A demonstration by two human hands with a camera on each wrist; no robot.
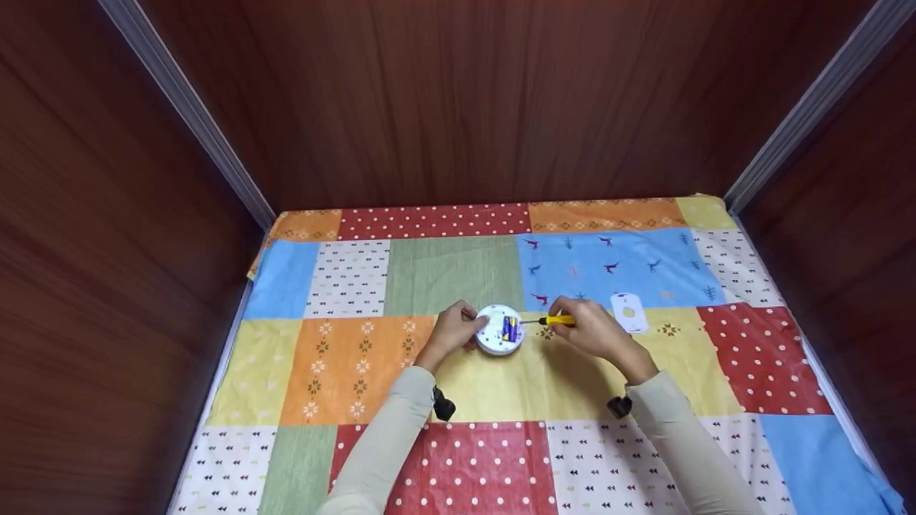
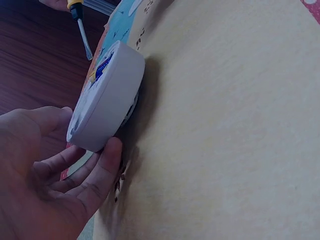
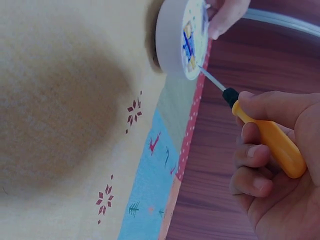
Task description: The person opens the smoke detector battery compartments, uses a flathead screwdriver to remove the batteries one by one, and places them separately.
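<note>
A round white battery-powered device (image 1: pixel 492 342) is tilted above the patchwork cloth, its face with blue-and-yellow batteries (image 1: pixel 510 329) exposed. My left hand (image 1: pixel 452 330) grips it by the edge, thumb on the face and fingers underneath, as the left wrist view shows. In my right hand (image 1: pixel 590 329) is a screwdriver (image 3: pixel 275 145) with a yellow handle, black collar and thin metal shaft. Its tip points at the device's face beside the batteries; in the right wrist view the tip overlaps the rim, while in the left wrist view it appears apart from it.
A flat white plate (image 1: pixel 637 324) with a round hole lies on the cloth to the right, behind my right hand. The patchwork cloth (image 1: pixel 343 372) covers the table. Brown wood-grain panels (image 1: pixel 458 107) enclose the back and both sides.
</note>
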